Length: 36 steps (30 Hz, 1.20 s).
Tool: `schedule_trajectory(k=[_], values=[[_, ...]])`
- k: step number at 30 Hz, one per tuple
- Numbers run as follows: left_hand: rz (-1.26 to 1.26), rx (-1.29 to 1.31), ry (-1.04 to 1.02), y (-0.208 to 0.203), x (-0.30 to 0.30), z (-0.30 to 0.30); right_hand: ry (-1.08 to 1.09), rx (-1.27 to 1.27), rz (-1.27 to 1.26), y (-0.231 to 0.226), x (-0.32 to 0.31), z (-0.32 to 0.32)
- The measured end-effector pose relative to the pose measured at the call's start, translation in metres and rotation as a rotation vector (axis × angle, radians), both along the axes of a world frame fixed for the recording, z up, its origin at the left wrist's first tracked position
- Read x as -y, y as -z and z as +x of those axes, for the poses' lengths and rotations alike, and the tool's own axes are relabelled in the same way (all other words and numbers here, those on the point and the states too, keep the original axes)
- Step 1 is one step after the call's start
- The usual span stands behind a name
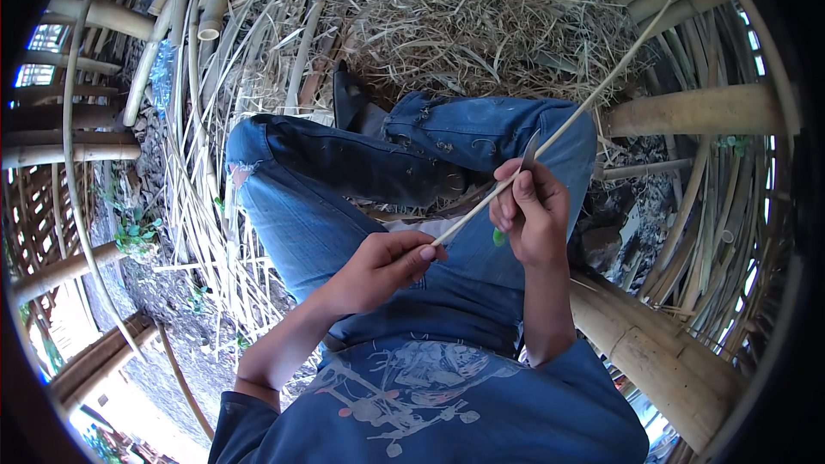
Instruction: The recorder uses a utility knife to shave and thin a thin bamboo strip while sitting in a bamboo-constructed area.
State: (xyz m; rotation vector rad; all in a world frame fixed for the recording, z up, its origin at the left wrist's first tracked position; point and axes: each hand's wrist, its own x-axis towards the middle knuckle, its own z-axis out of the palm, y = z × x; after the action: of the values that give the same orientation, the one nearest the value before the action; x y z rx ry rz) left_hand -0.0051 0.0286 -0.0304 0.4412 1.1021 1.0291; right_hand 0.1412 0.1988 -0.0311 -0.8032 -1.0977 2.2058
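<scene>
Left hand [382,266]: near end of a slender pale strip [584,105] pinched between thumb and fingers.
Right hand [540,210]: curled around a knife [530,152], the strip passed between thumb and fingers.
Strip's axis: slanted from the left hand through the right, its far tip well beyond.
Blade: held at the strip, just past the right thumb; contact cannot be told.
Beyond both hands: curled shavings [481,43] heaped.

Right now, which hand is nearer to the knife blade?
Right. The right hand holds the knife, its blade at the stick; the left hand is farther from the blade, gripping the stick lower in the picture.
</scene>
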Motion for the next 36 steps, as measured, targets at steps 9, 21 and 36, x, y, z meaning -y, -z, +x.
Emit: schedule_trajectory(k=[9,21,36], values=[[0.029,-0.374,-0.202,-0.014,-0.005,0.021,-0.241,0.475,0.968,0.001,0.042,-0.002],[0.233,-0.882,-0.307,-0.024,0.001,0.033,-0.204,0.586,1.480,0.012,0.037,-0.005],[0.178,-1.026,-0.291,-0.022,0.012,0.046,-0.170,0.718,1.413,0.008,0.019,0.007]])
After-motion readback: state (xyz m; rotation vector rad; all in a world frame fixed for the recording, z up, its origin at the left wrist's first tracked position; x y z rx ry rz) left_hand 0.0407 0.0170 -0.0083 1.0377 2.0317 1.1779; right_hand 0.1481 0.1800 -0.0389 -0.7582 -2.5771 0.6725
